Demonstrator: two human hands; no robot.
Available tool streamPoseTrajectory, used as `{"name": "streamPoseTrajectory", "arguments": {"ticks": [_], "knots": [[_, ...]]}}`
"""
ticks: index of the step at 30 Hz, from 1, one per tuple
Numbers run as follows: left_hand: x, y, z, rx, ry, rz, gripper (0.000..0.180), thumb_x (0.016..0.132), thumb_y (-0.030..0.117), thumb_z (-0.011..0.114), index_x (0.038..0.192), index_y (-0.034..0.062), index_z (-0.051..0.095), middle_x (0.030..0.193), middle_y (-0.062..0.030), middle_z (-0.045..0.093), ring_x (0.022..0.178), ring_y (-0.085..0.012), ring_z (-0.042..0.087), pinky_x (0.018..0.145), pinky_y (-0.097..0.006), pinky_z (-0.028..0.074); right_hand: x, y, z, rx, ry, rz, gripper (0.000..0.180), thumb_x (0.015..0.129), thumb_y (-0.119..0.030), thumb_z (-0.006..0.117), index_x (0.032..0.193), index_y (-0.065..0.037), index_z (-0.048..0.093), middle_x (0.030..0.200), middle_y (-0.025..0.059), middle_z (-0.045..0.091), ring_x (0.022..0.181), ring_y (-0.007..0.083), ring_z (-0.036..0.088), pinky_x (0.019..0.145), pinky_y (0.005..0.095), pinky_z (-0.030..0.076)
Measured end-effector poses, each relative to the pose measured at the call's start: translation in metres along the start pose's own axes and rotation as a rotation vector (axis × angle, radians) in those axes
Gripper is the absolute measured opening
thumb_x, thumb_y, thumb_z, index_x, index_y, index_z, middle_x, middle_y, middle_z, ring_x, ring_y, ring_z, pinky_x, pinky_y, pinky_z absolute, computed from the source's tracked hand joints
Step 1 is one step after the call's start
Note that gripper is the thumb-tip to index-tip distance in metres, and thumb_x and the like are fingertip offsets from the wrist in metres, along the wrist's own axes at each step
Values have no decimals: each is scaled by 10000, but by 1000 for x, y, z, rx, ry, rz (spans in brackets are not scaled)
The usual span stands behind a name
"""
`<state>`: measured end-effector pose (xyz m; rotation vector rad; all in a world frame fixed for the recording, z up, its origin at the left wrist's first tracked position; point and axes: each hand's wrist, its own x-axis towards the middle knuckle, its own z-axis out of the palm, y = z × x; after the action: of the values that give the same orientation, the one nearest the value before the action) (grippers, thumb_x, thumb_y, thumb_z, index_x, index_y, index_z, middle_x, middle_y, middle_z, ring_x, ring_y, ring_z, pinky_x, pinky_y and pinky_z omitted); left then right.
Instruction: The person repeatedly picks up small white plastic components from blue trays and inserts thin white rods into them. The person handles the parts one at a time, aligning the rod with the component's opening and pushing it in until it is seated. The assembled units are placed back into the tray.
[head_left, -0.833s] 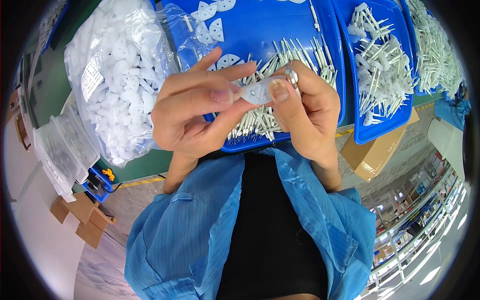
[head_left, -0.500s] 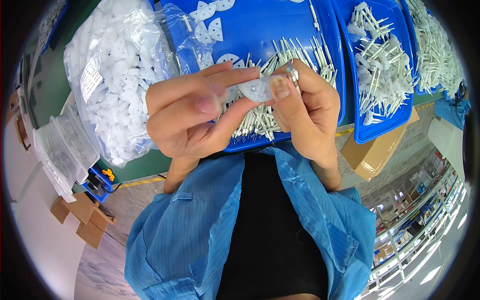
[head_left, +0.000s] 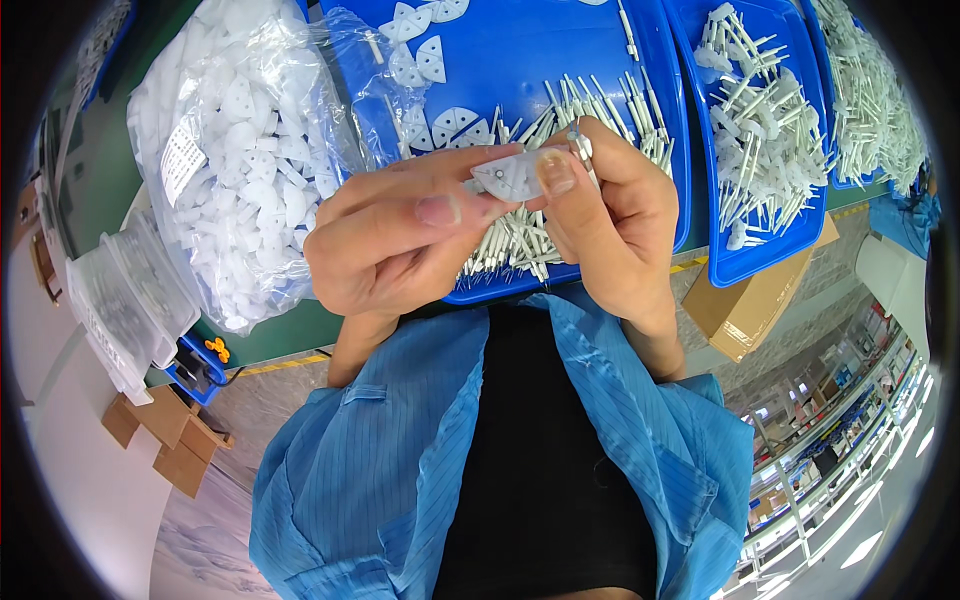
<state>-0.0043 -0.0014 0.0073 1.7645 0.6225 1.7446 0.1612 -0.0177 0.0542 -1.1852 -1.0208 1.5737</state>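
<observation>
My left hand and my right hand meet in front of my chest over a blue tray. Both pinch one small white fan-shaped plastic piece between thumbs and fingertips. My right hand also holds a thin white pin against that piece. Below the hands, a heap of white pins lies in the tray, and loose fan-shaped pieces lie at its far left.
A clear bag of white fan-shaped pieces sits at the left on the green table. A second blue tray of assembled white parts is at the right, with another tray of pins beyond. A cardboard box stands under the table edge.
My left fingers have shifted along the white piece, thumb sliding toward the right hand. The right hand has stayed in place with the pin.
</observation>
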Motion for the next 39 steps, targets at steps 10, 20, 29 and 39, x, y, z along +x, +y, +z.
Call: {"name": "streamPoseTrajectory", "arguments": {"ticks": [10,20,29,39], "knots": [[14,19,-15,169,-265,-267,732,691,-86,832,1288,-65,408,950,-269,699,868,-334,725,810,-378,603,1,9,0,-130,-31,-141,142,930,-114,657,834,-21,608,570,-40,452,541,-6,376,445,214,259],[3,13,-19,156,-289,-170,574,686,-134,812,1158,-62,494,960,-346,673,951,-365,709,861,-462,587,4,-10,-20,-639,-113,-181,262,835,-193,773,1022,-45,664,578,44,564,414,111,486,408,250,361],[4,9,-9,105,11,-205,414,667,-1,876,1003,-52,640,901,-209,711,862,-264,734,706,-293,619,-2,-17,-15,-614,-47,-205,284,872,-161,729,1102,-43,612,827,140,684,587,223,684,484,326,502],[2,14,-8,-380,326,-677,189,840,-31,737,997,-43,634,1028,-169,665,905,-207,701,800,-298,594,-10,6,15,-589,1,-351,114,913,-87,660,964,-36,572,648,85,612,505,262,640,427,356,480]]}}
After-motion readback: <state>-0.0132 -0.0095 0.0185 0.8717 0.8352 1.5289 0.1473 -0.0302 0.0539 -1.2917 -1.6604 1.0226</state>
